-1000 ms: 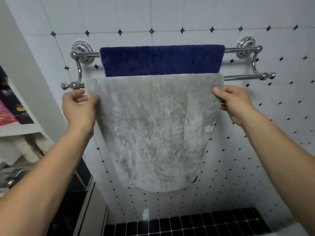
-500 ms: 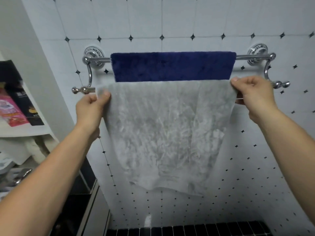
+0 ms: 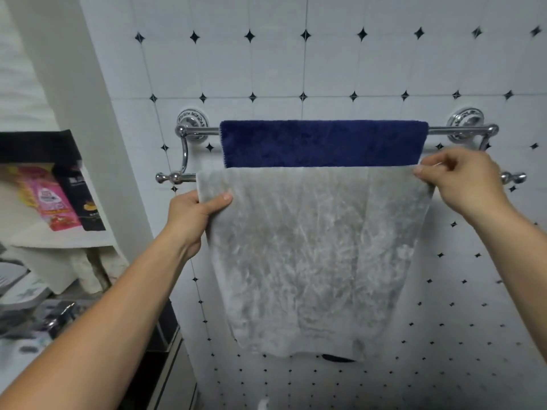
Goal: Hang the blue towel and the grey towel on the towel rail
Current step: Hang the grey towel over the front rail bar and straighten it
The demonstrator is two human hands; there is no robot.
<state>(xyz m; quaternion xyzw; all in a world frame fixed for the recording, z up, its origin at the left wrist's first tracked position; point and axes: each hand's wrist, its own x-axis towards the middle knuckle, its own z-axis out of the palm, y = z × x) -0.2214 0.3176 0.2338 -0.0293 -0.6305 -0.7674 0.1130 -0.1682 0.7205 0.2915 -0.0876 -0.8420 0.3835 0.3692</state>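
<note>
A chrome double towel rail (image 3: 197,130) is fixed to the tiled wall. The blue towel (image 3: 322,143) hangs over its back bar, spread flat. The grey towel (image 3: 310,250) is draped over the front bar and hangs down in front of the blue one, hiding its lower part. My left hand (image 3: 194,214) pinches the grey towel's left edge just below the front bar. My right hand (image 3: 461,180) pinches its top right corner at the bar, covering that end of the rail.
White shelves (image 3: 59,238) stand at the left with a pink packet (image 3: 51,199), a black box (image 3: 85,202) and clutter below. The wall is white tile with small black diamonds. A dark strip runs along the floor at the lower left.
The grey towel has been raised and settled onto the front bar. Both hands moved up with it, and the view has shifted lower so the rail sits lower in the frame.
</note>
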